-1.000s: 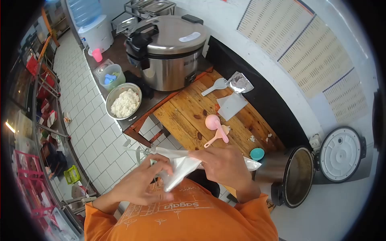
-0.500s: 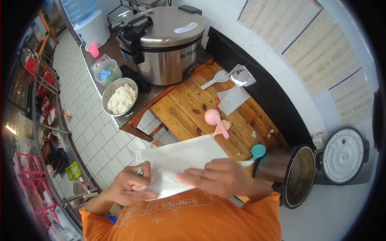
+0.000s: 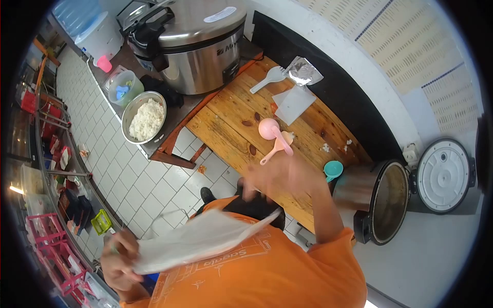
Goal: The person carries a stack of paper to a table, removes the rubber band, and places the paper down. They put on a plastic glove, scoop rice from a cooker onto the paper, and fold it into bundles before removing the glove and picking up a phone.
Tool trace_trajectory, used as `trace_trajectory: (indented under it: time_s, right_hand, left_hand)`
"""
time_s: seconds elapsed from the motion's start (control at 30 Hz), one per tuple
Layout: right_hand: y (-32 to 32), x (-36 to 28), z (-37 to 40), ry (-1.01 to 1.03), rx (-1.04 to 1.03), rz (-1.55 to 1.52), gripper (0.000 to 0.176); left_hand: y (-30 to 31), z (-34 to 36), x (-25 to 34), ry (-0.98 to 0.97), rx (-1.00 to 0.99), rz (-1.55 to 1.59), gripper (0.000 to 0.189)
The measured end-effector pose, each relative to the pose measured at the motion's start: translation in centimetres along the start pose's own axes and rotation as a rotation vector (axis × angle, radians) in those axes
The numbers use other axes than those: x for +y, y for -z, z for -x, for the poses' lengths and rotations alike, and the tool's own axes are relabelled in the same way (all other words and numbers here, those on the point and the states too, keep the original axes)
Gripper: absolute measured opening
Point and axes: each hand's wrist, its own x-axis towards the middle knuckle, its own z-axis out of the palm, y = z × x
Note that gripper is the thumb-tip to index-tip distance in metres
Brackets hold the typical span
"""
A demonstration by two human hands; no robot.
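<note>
At the lower left, my left hand [image 3: 120,259] is closed on one end of a white sheet [image 3: 195,240], which is blurred and spreads across my orange shirt. Over the front of the wooden table, my right hand [image 3: 282,177] is off the sheet, its fingers apart but smeared by motion. Just beyond it lie a pink ladle [image 3: 268,129] and a peach-coloured scoop [image 3: 280,146]. A teal scoop [image 3: 333,169] rests at the table's right end. Farther back are a white paddle [image 3: 273,76], clear sheets [image 3: 295,104] and crumpled foil [image 3: 304,72].
A large steel cooker [image 3: 197,49] stands on the dark side table, near a bowl of rice [image 3: 146,118] and a plastic tub [image 3: 126,88]. An open pot [image 3: 391,203] with its lid [image 3: 446,174] is at the right. A shelf rack lines the far left.
My left hand has moved left and down with the white sheet. My right hand has let go of the sheet and moved up over the table. The view has shifted slightly.
</note>
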Motion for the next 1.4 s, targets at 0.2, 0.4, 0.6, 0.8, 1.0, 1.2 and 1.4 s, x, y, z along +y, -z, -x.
trace_trajectory:
  time_s: [0.2, 0.4, 0.6, 0.8, 1.0, 1.2, 1.4]
  right_hand:
    - [11.1, 29.3, -15.0, -0.467, 0.888, 1.06, 0.028]
    - [6.4, 27.3, -13.3, -0.323, 1.409, 0.738, 0.023]
    - [7.2, 35.9, -14.3, -0.639, 1.433, 0.632, 0.052]
    - [2.2, 28.0, -15.1, 0.271, 1.276, 0.375, 0.046]
    - [-7.2, 12.4, -25.1, 0.662, 0.515, 0.41, 0.041]
    - [-14.5, 1.0, -42.7, 0.575, 0.292, 0.672, 0.038]
    - [-16.6, 2.3, -44.0, 0.599, 0.632, 1.092, 0.068]
  left_hand:
    - [-0.5, -0.3, -3.1, 0.107, 0.14, -0.009, 0.038]
    - [-1.6, 1.3, -5.1, 0.435, 0.323, 0.08, 0.04]
    - [-2.5, 1.2, -7.5, 0.544, 0.399, 0.186, 0.042]
    - [-0.8, 4.7, -8.0, 0.791, 0.381, 0.029, 0.031]
    - [-2.3, 9.5, -9.1, 0.97, 0.634, 0.141, 0.032]
    - [2.4, 11.1, -13.4, 0.954, 0.512, 0.232, 0.028]
    - [8.0, 12.2, -17.4, 0.93, 0.516, 0.244, 0.033]
